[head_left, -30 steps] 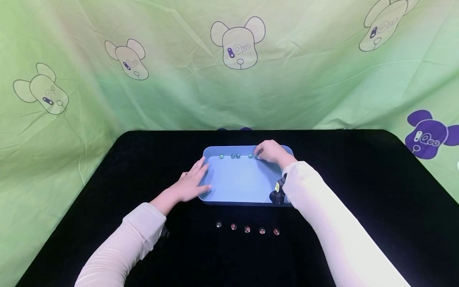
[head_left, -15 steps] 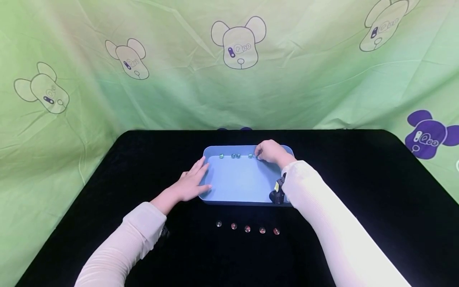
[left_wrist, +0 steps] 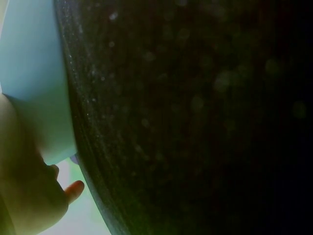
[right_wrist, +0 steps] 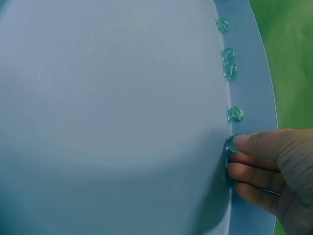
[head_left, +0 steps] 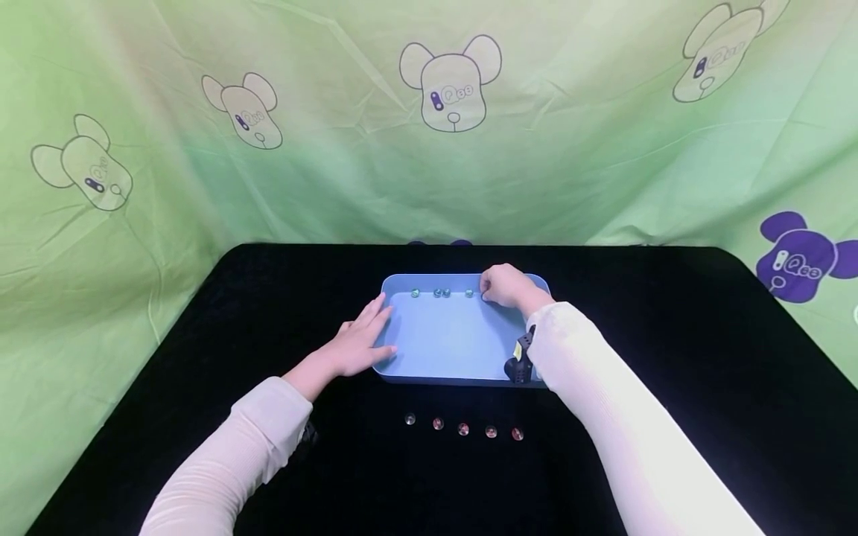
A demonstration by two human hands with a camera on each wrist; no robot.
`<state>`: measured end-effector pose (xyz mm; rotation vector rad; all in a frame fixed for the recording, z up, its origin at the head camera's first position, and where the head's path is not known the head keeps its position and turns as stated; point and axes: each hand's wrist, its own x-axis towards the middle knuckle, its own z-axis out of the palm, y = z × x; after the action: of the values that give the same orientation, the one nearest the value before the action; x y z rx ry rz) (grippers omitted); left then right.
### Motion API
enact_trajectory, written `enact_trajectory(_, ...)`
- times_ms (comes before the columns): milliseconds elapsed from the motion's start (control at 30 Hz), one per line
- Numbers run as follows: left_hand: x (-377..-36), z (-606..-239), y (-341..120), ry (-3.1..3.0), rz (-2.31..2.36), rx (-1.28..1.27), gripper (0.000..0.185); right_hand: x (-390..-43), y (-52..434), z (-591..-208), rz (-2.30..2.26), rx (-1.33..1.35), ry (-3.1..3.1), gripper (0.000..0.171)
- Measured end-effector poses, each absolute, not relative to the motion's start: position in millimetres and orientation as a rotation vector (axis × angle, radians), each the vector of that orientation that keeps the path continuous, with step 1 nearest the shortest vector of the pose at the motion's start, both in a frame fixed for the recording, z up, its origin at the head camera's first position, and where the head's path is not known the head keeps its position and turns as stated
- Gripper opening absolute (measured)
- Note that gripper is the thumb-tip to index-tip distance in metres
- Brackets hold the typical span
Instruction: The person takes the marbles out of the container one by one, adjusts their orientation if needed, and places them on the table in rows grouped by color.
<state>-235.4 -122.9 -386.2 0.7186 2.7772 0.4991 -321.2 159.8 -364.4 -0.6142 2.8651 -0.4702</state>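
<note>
We see the right hand (head_left: 507, 286), fingers curled, touching a green marble (right_wrist: 231, 144) against the far wall of the blue tray (head_left: 456, 350), beside 4 others. The left hand (head_left: 358, 341) rests flat and relaxed against the tray's left edge.

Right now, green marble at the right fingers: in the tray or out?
In. The green marble sits on the blue tray floor by the far wall, under the right hand's fingers.

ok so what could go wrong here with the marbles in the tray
The right hand pinches a green marble against the far wall of the blue tray; it might slip and roll across the flat floor. Its fingers could knock the neighbouring marble. The left hand only rests on the rim, so the tray may slide.
</note>
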Motion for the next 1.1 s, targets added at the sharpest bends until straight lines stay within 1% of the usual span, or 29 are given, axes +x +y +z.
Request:
enact_trajectory(267,-235.7,-384.2,-119.6,2.780,0.499,0.735,0.070,-318.6,164.4,-357.6,-0.505,-0.586,2.869,0.002)
enact_trajectory(667,-233.7,-385.2,-122.8,2.779,0.512,0.728,0.070,-310.0,163.5,-344.8,-0.689,-0.565,2.859,0.009)
enact_trajectory(1100,-233.2,-386.8,-120.6,2.780,0.508,0.729,0.071,-297.4,162.0,-339.6,-0.893,-0.593,2.861,0.010)
